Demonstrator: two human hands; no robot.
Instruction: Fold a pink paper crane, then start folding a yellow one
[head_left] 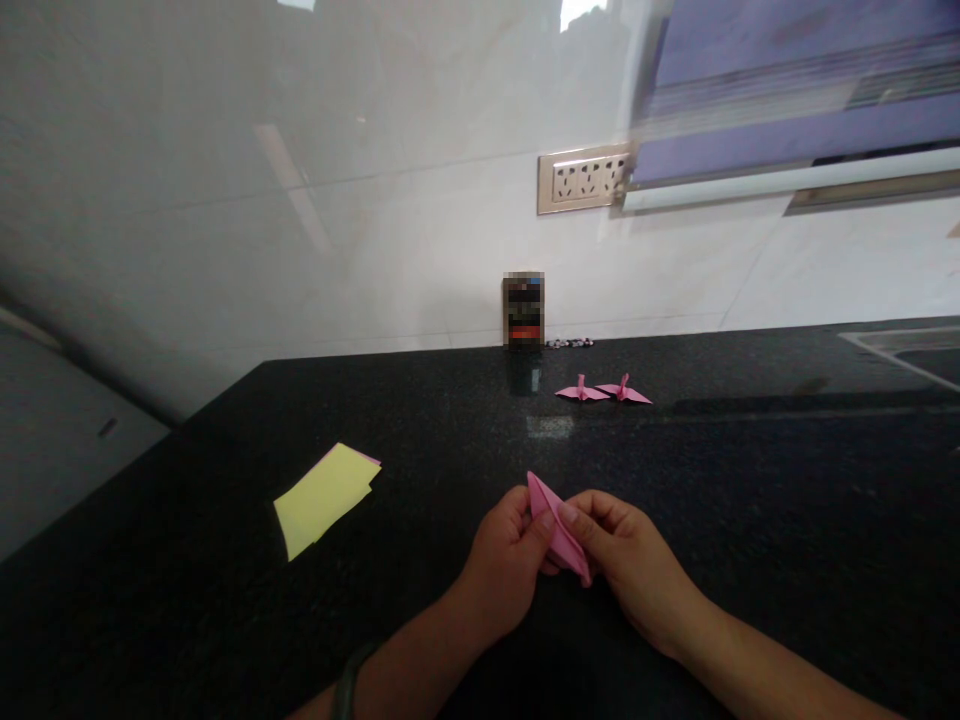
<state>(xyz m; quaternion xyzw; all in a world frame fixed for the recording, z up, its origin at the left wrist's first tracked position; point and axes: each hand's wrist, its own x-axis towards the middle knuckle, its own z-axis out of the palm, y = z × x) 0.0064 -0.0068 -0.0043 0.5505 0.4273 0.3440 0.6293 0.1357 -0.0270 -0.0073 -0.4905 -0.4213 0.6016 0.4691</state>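
Observation:
A folded piece of pink origami paper (564, 545), long and pointed at its upper end, is held above the dark countertop. My left hand (511, 550) is closed on its left side, with the thumb pressed on the paper's face. From the right, my right hand (626, 550) pinches the same paper, its thumb near the middle fold. The fingers behind the paper are partly hidden. Farther back on the counter stand two finished-looking pink paper cranes, a left crane (581, 391) and a right crane (624, 391), their wings spread and nearly touching.
A stack of yellow paper sheets (326, 500), with a pink edge showing, lies on the countertop (435, 430) at left. A phone-like upright object (523, 312), its front pixelated, leans at the wall beside a beaded strap (570, 343). A socket panel (583, 180) is on the wall.

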